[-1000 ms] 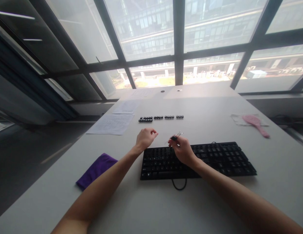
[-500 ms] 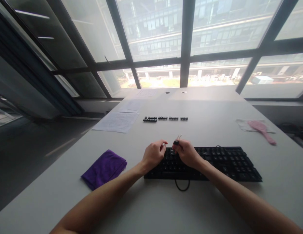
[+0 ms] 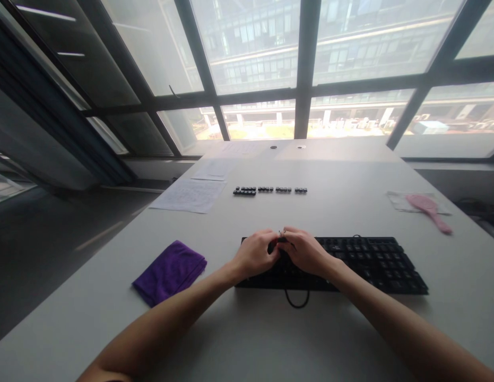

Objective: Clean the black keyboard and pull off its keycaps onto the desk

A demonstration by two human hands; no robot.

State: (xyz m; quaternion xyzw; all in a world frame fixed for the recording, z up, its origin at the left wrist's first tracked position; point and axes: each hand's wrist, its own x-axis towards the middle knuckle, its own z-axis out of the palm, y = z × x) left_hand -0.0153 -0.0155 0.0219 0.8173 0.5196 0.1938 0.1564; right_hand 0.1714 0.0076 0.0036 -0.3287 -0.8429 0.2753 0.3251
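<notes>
The black keyboard [image 3: 366, 262] lies on the white table with its cable looped out at the front. Over its upper left part my two hands meet, fingertips touching. In my right hand [image 3: 304, 249] is a small wire keycap puller [image 3: 282, 233], mostly covered by the fingers. My left hand [image 3: 254, 250] is closed from the other side, thumb and fingers pinched together at the puller; what sits between them is hidden. Beyond the keyboard, several loose black keycaps [image 3: 244, 193] stand in short rows.
A folded purple cloth [image 3: 170, 272] lies left of the keyboard, close to my left forearm. Printed sheets [image 3: 189, 195] rest along the left table edge. At the right, a pink hairbrush [image 3: 427, 209] lies partly on a white cloth or packet [image 3: 398, 199]. Windows stand behind the table.
My left hand has moved right and closed against my right hand. The right hand has shifted slightly left, and the puller, whose prongs stood up clearly before, is now mostly covered.
</notes>
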